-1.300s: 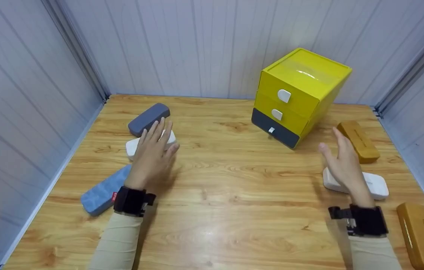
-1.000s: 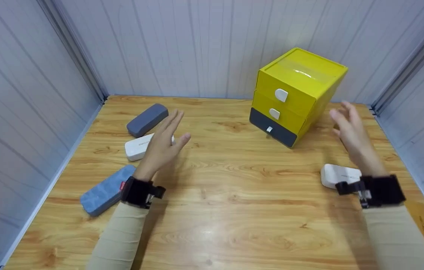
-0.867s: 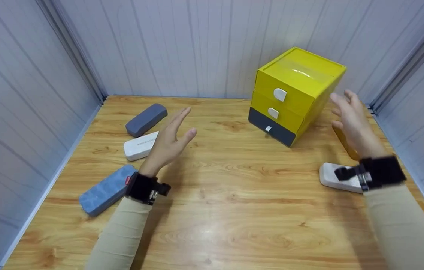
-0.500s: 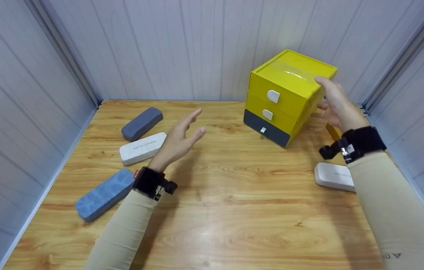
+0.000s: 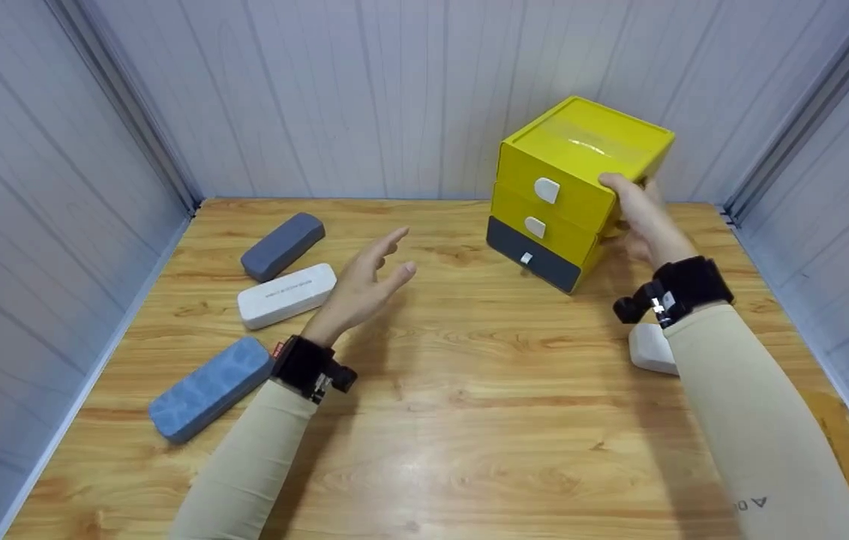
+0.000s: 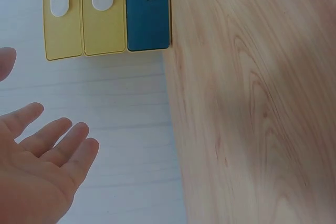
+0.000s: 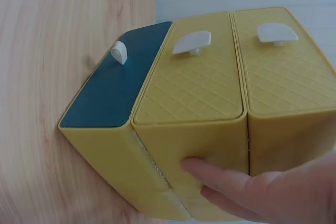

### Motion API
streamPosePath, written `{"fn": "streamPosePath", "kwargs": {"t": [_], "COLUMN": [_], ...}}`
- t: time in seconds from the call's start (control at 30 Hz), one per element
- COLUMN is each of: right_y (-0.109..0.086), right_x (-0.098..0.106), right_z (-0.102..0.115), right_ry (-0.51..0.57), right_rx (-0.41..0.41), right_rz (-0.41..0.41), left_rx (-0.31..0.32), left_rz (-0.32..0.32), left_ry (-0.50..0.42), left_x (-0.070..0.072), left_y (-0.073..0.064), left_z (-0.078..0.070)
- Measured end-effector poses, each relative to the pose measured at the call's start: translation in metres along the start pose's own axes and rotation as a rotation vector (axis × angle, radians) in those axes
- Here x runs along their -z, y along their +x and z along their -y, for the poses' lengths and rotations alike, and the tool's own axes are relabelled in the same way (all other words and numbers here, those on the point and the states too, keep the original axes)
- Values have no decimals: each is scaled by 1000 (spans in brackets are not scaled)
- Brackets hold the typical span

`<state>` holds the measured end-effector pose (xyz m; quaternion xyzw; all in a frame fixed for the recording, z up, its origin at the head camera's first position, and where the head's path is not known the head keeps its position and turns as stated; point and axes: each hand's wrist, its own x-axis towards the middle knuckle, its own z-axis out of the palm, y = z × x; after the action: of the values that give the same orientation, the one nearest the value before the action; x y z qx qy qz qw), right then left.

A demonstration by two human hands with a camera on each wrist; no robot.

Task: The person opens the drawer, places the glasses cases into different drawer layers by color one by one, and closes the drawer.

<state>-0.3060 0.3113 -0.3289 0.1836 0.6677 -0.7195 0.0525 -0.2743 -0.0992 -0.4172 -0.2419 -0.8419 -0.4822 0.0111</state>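
A yellow three-drawer box (image 5: 597, 135) with a dark bottom drawer front (image 5: 533, 255) and white pull tabs stands at the back right, its drawers closed. My right hand (image 5: 642, 217) is at its right side, thumb by the upper front corner. In the right wrist view, extended fingers (image 7: 220, 177) lie against the yellow side wall. My left hand (image 5: 361, 289) hovers over the table's left half, fingers spread and holding nothing. Nearest to it is a white oblong case (image 5: 286, 296). The left wrist view shows that palm (image 6: 31, 182) facing up, away from the drawers.
A grey-blue case (image 5: 282, 246) and a light blue patterned case (image 5: 211, 388) lie on the left of the wooden table (image 5: 469, 420). Another white case (image 5: 652, 349) is partly covered by the right forearm. A mustard case (image 5: 844, 450) shows at the right edge. Pale panels wall the table.
My right hand has moved from above the right-hand cases up and left to the yellow box's side. The left hand has drifted right, off the white case, turning its palm inward.
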Motion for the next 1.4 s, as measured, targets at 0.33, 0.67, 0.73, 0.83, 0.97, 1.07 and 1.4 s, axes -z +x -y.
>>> {"fn": "streamPosePath", "kwargs": {"t": [0.33, 0.67, 0.73, 0.83, 0.97, 1.07, 1.4], "right_y": [-3, -8, -10, -12, -16, -20, -33], "right_x": [1, -3, -4, -7, -13, -17, -32], "right_z": [-3, -9, -11, -13, -16, -18, -26], "right_ry": [7, -37, -46, -59, -80, -103, -187], "right_rx": [7, 51, 54, 66, 93, 102, 107], "right_rz": [58, 171, 189, 221, 255, 277, 386], "left_rx": [-1, -1, 6, 16, 24, 26, 61], "left_rz": [4, -10, -13, -16, -17, -18, -10], "left_ry": [6, 2, 2, -4, -20, -25, -60], "left_x": [0, 6, 8, 11, 15, 17, 25], "left_y": [3, 6, 7, 8, 11, 14, 23], "left_z": [-1, -3, -4, -4, -6, -9, -19]}}
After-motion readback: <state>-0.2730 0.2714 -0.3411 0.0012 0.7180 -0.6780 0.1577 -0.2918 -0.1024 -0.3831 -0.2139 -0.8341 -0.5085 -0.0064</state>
